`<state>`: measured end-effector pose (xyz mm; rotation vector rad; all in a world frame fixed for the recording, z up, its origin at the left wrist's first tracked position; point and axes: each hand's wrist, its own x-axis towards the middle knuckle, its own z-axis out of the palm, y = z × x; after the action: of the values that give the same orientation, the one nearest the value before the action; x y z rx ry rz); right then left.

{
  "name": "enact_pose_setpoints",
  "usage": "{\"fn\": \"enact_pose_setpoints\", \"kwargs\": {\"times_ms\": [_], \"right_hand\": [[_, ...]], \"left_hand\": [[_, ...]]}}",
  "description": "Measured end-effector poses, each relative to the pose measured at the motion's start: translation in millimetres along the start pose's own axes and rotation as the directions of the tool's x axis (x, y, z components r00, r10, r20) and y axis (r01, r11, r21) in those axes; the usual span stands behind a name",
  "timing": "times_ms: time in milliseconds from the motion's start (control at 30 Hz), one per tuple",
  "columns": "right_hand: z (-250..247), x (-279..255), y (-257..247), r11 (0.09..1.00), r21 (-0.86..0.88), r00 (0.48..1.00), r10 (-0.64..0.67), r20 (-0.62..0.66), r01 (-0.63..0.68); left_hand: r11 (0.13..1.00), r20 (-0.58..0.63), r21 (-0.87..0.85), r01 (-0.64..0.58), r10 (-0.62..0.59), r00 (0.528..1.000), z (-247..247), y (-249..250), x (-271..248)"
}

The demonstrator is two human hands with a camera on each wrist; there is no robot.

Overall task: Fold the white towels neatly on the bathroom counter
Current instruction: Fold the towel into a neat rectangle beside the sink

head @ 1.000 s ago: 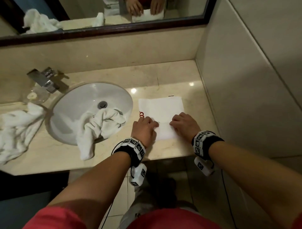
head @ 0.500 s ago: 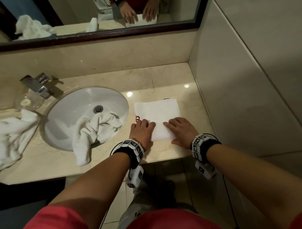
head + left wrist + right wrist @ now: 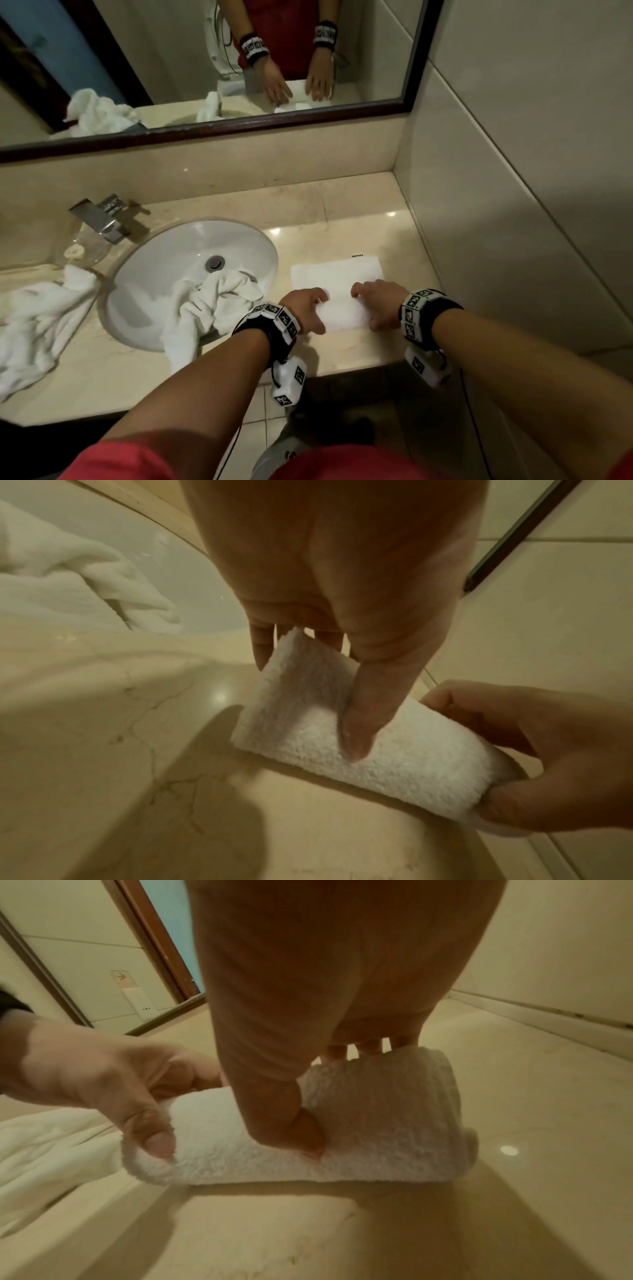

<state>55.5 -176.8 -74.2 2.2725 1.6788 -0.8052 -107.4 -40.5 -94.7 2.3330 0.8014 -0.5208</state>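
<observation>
Fingers and thumbs of both the left hand (image 3: 303,310) and right hand (image 3: 380,303) pinch the small white terry towel's (image 3: 337,279) near fold on the beige marble counter (image 3: 359,205).

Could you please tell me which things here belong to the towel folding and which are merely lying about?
Part of the job:
- small white towel, gripped at its near edge by left hand and right hand
- crumpled towel in the sink
- crumpled towel left of the sink
- counter

Just lying about:
- faucet
- glass dish
- mirror
</observation>
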Motion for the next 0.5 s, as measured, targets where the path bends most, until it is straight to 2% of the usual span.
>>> {"fn": "enact_pose_setpoints", "kwargs": {"times_ms": [367,500], "right_hand": [[-18,26,8,1.000,-0.018,1.000,0.005,0.022,-0.005],[-24,36,10,0.998,0.059,0.998,0.025,0.055,-0.028]], "left_hand": [[0.986,0.095,-0.157,0.052,-0.037,0.995,-21,-17,26],[0.976,0.112,-0.209,0.056,-0.033,0.993,-27,-23,33]]}}
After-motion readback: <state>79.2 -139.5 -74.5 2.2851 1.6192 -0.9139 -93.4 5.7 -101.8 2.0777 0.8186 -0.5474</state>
